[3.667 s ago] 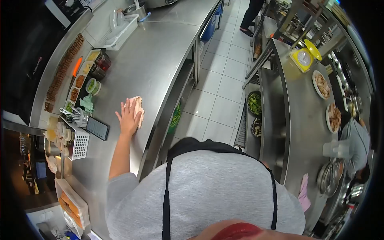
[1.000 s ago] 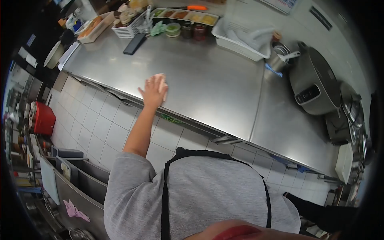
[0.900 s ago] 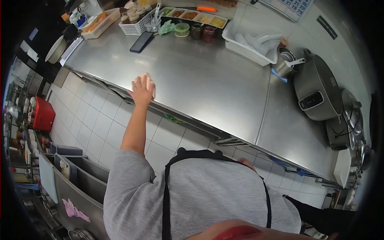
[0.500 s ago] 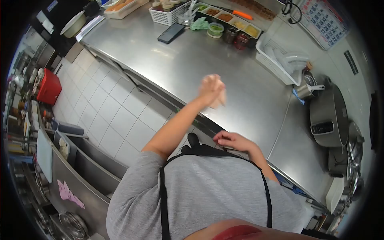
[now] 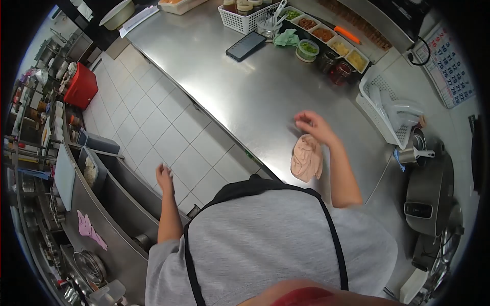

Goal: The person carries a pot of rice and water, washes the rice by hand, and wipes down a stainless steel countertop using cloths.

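A crumpled beige cloth (image 5: 307, 159) lies on the steel worktop (image 5: 204, 66), near its front edge. My right hand (image 5: 316, 126) is just beyond the cloth, its fingers loosely bent and apart, holding nothing. I cannot tell whether its wrist touches the fabric. Away from the worktop, my left hand (image 5: 164, 178) hangs over the tiled floor beside the sink, with loosely curled fingers and nothing visible in it.
Along the back stand a phone (image 5: 245, 46), a green cloth (image 5: 286, 38), a row of topping trays (image 5: 323, 34) and jars (image 5: 340, 73). A white basket (image 5: 380, 109) and a rice cooker (image 5: 429, 191) are at right. Sink basins (image 5: 122, 196) lie at left.
My left hand has let go of the beige cloth and swung left, off the worktop. My right hand has moved forward over the worktop. The view has turned.
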The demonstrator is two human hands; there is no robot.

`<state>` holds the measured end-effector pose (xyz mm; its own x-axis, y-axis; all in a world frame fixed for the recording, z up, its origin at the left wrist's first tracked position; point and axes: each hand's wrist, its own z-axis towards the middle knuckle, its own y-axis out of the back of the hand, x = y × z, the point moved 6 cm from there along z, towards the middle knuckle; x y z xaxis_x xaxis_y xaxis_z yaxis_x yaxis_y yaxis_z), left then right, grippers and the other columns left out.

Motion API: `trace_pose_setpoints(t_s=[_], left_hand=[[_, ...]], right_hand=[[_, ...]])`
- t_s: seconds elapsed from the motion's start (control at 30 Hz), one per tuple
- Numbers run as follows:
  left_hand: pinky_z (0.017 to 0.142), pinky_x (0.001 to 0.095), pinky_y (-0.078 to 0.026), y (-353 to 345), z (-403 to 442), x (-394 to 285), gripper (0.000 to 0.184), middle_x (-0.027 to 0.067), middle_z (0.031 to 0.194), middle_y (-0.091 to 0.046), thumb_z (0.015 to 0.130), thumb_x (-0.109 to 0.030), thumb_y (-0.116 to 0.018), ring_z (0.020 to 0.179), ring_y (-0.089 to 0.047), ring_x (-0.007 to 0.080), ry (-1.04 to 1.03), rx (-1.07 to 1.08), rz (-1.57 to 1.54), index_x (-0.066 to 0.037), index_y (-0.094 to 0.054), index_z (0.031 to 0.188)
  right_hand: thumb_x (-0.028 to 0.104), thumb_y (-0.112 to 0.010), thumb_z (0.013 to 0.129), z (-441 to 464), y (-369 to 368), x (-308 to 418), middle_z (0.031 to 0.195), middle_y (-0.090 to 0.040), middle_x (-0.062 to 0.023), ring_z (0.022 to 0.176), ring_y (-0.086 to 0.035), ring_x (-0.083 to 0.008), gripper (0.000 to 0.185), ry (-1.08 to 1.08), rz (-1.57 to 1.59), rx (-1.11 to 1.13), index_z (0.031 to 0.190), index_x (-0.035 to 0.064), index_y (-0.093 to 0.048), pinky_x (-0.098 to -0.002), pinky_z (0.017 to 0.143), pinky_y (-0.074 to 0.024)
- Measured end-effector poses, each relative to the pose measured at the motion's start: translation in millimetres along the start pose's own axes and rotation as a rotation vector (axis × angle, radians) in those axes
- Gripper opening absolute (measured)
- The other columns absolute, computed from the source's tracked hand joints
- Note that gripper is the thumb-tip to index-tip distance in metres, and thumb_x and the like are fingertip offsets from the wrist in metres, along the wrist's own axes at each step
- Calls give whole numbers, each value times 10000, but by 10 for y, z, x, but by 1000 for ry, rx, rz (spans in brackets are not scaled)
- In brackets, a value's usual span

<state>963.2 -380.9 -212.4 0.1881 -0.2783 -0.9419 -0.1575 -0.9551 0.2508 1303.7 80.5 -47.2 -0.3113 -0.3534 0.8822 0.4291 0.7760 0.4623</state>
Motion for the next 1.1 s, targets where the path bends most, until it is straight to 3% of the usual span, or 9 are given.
trace_pose_setpoints(t_s=[0.17, 0.2, 0.23, 0.4, 0.6, 0.73, 0.8, 0.93, 1.1], left_hand=[[588, 341, -466, 1215, -372, 1698, 232, 97, 764, -597, 779, -118, -549, 631, -557, 198, 54, 131, 793, 0, -541, 979], [609, 338, -465, 1324, -467, 2231, 260, 99, 757, -599, 791, -167, -566, 653, -561, 190, 422, 147, 231, 10, -540, 980], [614, 336, -465, 1360, -642, 2360, 270, 101, 764, -599, 791, -174, -569, 662, -563, 191, 609, 161, 150, 9, -540, 987], [640, 326, -465, 1074, -491, 2115, 318, 108, 800, -601, 793, -213, -583, 707, -574, 196, 587, 440, 464, 6, -536, 1020], [671, 315, -466, 453, 925, 1100, 377, 117, 843, -604, 796, -259, -599, 761, -587, 201, 240, 644, 550, 2, -532, 1060], [765, 296, -433, -356, 1610, -152, 385, 89, 906, -583, 820, -267, -579, 841, -544, 177, 50, 899, 581, -32, -517, 1118], [809, 285, -415, -952, 1415, -1273, 395, 85, 975, -575, 842, -265, -561, 903, -530, 168, -3, 1157, 464, -47, -486, 1162], [906, 297, -368, -1867, 745, -2830, 426, 79, 1146, -505, 855, -151, -536, 1050, -476, 165, -317, 1395, 163, -35, -397, 1241], [834, 278, -404, -2684, -270, -3547, 454, 90, 1118, -506, 815, -141, -590, 998, -499, 167, -677, 1349, -139, -59, -413, 1225]], right_hand=[[270, -608, 791, 1503, 330, -38, 1067, -470, -54, 902, -511, -163, 311, 42, -38, -180, 1050, 109, -548, -280, 765, -426], [269, -607, 795, 1860, 409, -127, 1104, -474, -31, 924, -493, -154, 341, -41, 15, -229, 1090, 116, -529, -279, 779, -418], [276, -600, 801, 2216, 514, -208, 1145, -471, -43, 968, -485, -170, 375, -37, -9, -310, 1132, 126, -504, -295, 778, -421], [309, -567, 823, 3079, 585, -255, 1273, -423, -50, 1101, -440, -232, 475, -368, 222, -492, 1255, 177, -418, -356, 788, -423], [288, -516, 831, 3312, 816, -587, 1010, -577, -126, 852, -570, -287, 312, -432, -234, -952, 1086, 124, -590, -346, 769, -428], [197, -569, 806, 2593, 726, -52, 924, -610, -100, 841, -573, -226, 223, -78, -98, -1209, 977, 72, -637, -305, 749, -426], [96, -621, 758, 2232, 633, 370, 874, -579, -16, 823, -543, -126, 115, 127, 347, -1078, 864, 51, -616, -245, 740, -408], [13, -632, 709, 1541, 418, 1168, 821, -511, 41, 828, -495, -66, 133, 181, 333, -969, 790, 66, -541, -203, 754, -383], [-14, -585, 687, 1212, -261, 1835, 830, -493, 19, 823, -484, -75, 180, 238, 280, -491, 829, 57, -500, -217, 752, -383]])
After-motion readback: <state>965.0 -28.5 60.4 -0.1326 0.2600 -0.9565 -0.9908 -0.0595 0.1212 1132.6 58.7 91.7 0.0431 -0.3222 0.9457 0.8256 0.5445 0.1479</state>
